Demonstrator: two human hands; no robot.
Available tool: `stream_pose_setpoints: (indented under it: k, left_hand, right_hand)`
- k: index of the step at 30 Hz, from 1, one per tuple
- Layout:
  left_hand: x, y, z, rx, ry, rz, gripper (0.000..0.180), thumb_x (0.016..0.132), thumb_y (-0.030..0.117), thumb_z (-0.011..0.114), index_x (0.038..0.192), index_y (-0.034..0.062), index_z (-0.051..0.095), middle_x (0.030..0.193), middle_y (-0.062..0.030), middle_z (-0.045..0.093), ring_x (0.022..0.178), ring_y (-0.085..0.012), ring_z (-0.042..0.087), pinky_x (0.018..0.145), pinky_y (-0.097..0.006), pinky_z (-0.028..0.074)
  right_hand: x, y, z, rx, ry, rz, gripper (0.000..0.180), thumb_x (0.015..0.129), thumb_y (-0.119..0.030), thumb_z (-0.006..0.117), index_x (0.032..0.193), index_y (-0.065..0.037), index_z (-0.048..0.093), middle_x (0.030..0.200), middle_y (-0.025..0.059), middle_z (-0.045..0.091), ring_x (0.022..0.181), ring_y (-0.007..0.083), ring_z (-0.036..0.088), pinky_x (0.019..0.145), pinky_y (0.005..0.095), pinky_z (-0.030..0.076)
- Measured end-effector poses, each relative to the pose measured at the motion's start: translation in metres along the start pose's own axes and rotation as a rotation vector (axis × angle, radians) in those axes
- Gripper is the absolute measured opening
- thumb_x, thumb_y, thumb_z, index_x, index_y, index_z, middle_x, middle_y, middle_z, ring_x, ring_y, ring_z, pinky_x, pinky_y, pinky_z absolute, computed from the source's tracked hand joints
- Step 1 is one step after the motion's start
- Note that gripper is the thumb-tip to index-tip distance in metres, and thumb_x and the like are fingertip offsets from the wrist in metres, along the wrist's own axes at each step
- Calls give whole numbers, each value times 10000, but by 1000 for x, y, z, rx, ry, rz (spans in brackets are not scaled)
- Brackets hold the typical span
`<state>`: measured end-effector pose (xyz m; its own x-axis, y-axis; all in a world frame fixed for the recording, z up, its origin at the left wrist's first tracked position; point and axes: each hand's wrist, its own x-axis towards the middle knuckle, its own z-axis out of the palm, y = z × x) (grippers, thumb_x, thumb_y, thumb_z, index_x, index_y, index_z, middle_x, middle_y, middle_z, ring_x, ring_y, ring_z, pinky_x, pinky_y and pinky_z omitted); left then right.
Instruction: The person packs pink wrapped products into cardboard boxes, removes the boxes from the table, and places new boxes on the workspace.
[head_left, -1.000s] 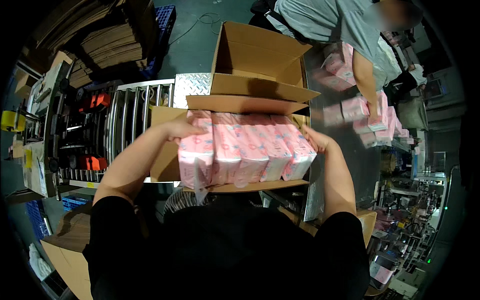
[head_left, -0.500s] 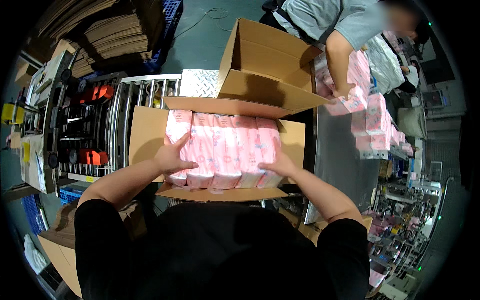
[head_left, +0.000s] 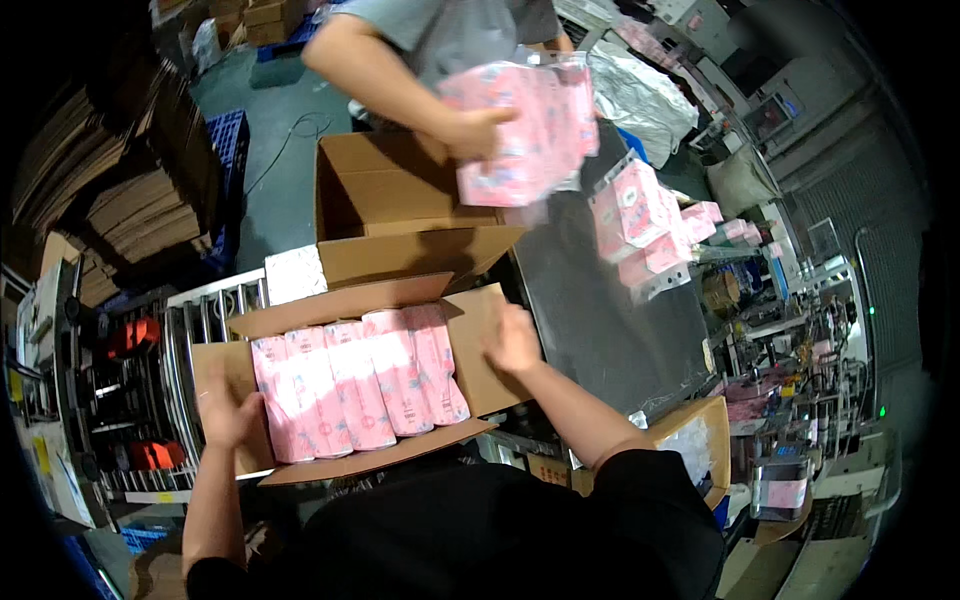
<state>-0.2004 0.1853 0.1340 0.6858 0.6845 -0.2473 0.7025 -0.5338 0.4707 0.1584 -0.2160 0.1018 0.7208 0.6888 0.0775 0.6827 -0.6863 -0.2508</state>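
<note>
An open cardboard carton in front of me holds a row of pink, flower-printed soft packs, seemingly tissue packs. Over its left flap is my left hand, thumb apart from the fingers, which are a little blurred. At the outer edge of the right flap my right hand rests with loosely bent fingers, holding nothing visible. Beyond this carton stands a second open carton. Above it, a co-worker's hand carries a blurred bundle of pink packs.
Left of my carton runs a roller conveyor with orange-red parts. Flattened cardboard is stacked on a blue pallet at the far left. A dark worktable to the right bears more pink packs. Machinery stands beyond it.
My hands have left the packs and moved apart to the carton's side flaps. The co-worker has lifted a pink bundle from the table toward the second carton. My view has turned.
</note>
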Motion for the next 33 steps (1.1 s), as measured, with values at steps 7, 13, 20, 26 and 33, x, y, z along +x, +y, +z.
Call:
stream_pose_setpoints:
  k: [7, 13, 20, 26, 33]
  left_hand:
    - [-39, -1, -32, -528, -277, 10, 877, 775, 423, 773, 1383, -78, 388, 1225, -218, 598, 1125, -277, 595, 953, -362, 471]
    - [-60, 102, 56, 591, -977, 437, 1216, 682, 630, 752, 1521, 50, 88, 1481, -298, 298, 1369, -418, 313, 1121, -443, 294]
    - [-14, 41, 83, 414, -148, -305, 1425, 527, 784, 721, 1540, 133, -41, 1596, -189, -43, 1472, -383, 8, 1099, -672, 136]
    - [-13, 0, 121, -409, 649, -287, 961, 807, 411, 710, 1476, -12, 165, 1454, -299, 325, 1342, -410, 366, 1095, -434, 339]
    - [11, -1, 91, -182, 138, -505, 633, 897, 586, 493, 1130, -2, 476, 1069, -276, 628, 959, -416, 635, 819, -496, 499]
  right_hand:
    - [17, -28, -42, 613, -424, 165, 729, 945, -412, 529, 1507, -91, 196, 1039, 266, 661, 963, 418, 647, 847, 424, 503]
    - [24, -80, 99, 337, -758, -336, 893, 972, -446, 477, 1495, 8, -86, 1086, 318, 621, 1017, 404, 615, 860, 430, 481]
    - [121, -147, -17, 32, 372, -574, 525, 794, -308, 683, 1217, -24, 558, 1159, 183, 601, 1041, 342, 576, 896, 472, 461]
    - [-16, -81, 67, 32, -168, -617, 517, 835, -234, 635, 1295, -31, 517, 1377, 205, 462, 1295, 347, 415, 1037, 486, 363]
    - [-34, -56, 121, 998, -280, 323, 514, 1030, -243, 374, 1507, -87, 261, 1584, 163, 151, 1455, 327, 166, 1159, 375, 176]
